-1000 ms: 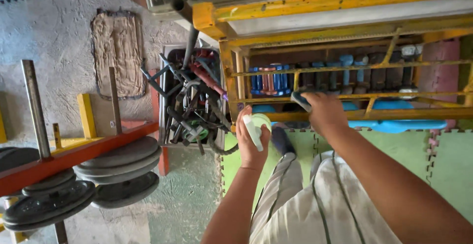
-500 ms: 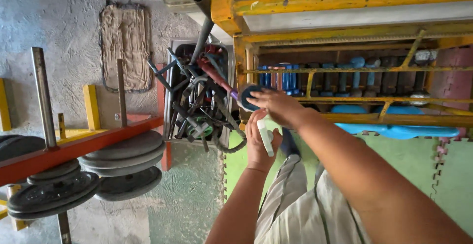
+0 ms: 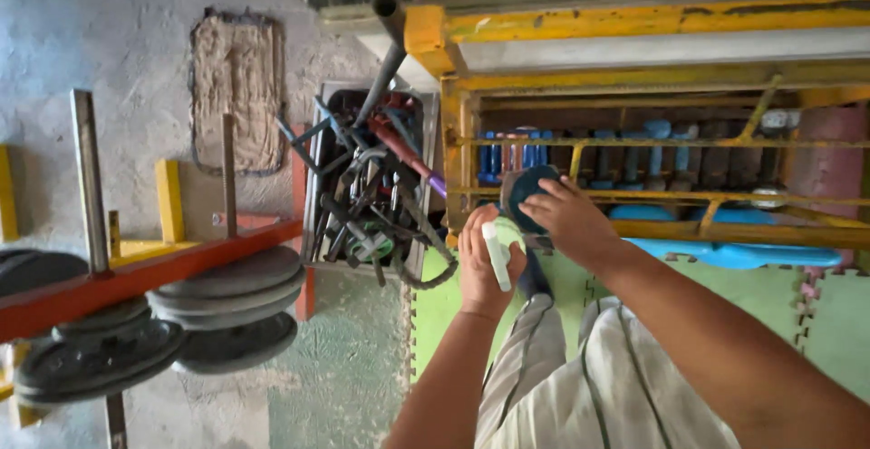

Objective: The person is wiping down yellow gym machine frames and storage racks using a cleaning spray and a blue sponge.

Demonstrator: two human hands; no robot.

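Left hand (image 3: pixel 485 263) closed around a pale green spray bottle (image 3: pixel 497 248) with white nozzle. Right hand (image 3: pixel 566 222) grips a dark blue dumbbell (image 3: pixel 528 193), round end facing the camera, at the yellow rack (image 3: pixel 634 19).

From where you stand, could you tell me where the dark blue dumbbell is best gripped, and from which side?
Grip the dumbbell around its rounded end, from the front of the yellow rack. That end faces outward between the rails, where the right hand already cups it; the handle looks hidden behind. The left hand holds a white bottle.

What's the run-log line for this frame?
left hand: holds white spray bottle | right hand: grips dark blue dumbbell at yellow rack
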